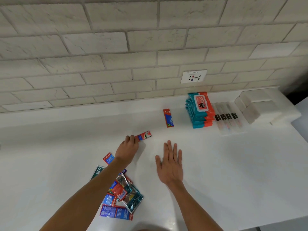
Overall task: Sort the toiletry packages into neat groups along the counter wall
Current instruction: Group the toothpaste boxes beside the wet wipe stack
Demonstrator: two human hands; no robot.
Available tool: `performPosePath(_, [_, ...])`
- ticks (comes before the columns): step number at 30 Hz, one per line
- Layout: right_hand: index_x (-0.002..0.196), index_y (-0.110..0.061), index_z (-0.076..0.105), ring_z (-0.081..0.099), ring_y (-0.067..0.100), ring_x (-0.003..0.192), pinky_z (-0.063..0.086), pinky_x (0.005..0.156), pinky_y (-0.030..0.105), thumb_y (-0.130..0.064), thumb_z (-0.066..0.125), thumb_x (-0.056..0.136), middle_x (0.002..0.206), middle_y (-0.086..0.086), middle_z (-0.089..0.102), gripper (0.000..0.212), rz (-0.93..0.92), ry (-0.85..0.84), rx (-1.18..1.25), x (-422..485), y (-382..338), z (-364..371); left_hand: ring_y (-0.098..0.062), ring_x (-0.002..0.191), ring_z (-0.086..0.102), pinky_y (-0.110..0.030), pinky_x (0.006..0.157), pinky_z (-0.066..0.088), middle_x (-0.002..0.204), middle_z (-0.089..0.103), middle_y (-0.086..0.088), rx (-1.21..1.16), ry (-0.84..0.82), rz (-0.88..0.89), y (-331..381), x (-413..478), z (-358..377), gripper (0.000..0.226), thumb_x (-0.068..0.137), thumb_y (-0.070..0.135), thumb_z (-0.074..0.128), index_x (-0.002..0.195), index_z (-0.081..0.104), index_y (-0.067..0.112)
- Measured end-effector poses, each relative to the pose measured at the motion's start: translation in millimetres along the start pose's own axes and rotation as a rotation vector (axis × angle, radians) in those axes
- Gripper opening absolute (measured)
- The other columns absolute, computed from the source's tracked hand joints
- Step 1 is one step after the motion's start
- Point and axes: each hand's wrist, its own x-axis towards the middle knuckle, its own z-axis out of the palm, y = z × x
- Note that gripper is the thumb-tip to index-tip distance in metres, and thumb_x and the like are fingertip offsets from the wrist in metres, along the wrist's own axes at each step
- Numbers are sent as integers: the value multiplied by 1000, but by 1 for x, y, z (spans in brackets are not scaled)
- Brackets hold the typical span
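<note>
Pale counter (66, 147). At the back, right: wipes stack (199, 112), packaged toothbrushes (227, 118) just beside it, white blocks (256, 105) beyond. Toothpaste box (168, 117) lay apart to the left. Red sachet (144, 135) mid-counter; loose sachet pile (122, 195) near front.

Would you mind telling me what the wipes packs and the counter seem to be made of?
Wipes packs: probably soft printed plastic film; the stacked edges sag and crease. Counter: smooth white solid surface or stone, perhaps; faint sheen, no grain.
</note>
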Motion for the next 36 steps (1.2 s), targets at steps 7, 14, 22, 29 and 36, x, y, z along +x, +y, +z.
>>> performPosePath(7, [170, -19, 1, -19, 23, 163, 1, 134, 50, -58, 13, 111, 177, -2, -15, 72, -47, 8, -7, -16, 2, 0, -31, 75, 64, -40, 53, 58, 87, 64, -17, 19, 17, 94, 2, -24, -3, 58, 50, 5, 99, 99, 69, -2])
performPosePath(14, [170, -21, 12, -9, 21, 164, 1, 132, 48, -52, 21, 112, 178, -4, -3, 67, -85, 33, 44, -26, 4, 4, -30, 80, 62, -41, 56, 55, 85, 63, -11, 1, 94, 55, -4, -19, -12, 33, 66, 2, 87, 93, 68, 5])
performPosePath(22, [151, -28, 52, 42, 6, 148, 29, 128, 33, -36, 63, 105, 161, -9, 48, 48, 31, -3, 653, -23, 2, -27, -19, 60, 60, -43, 53, 51, 74, 66, 1, -783, 91, -131, -1, -30, -53, 12, 99, 16, 59, 96, 48, 18])
performPosePath(29, [142, -49, 53, 65, 0, 121, 57, 98, 23, -52, 69, 98, 135, -26, 62, 47, 193, -87, 1277, -20, -26, -93, -11, 71, 78, -33, 63, 62, 88, 77, -8, -1148, -19, -126, 21, -53, -88, 8, 107, 15, 53, 102, 47, 18])
performPosePath(36, [109, -18, 77, 78, 23, 94, 66, 80, 40, -17, 77, 98, 98, 0, 81, 11, 126, -47, 1305, -22, -22, -104, -26, 71, 78, -47, 76, 63, 82, 80, -7, -1411, 43, -293, 12, -57, -99, 20, 91, 12, 78, 103, 62, 12])
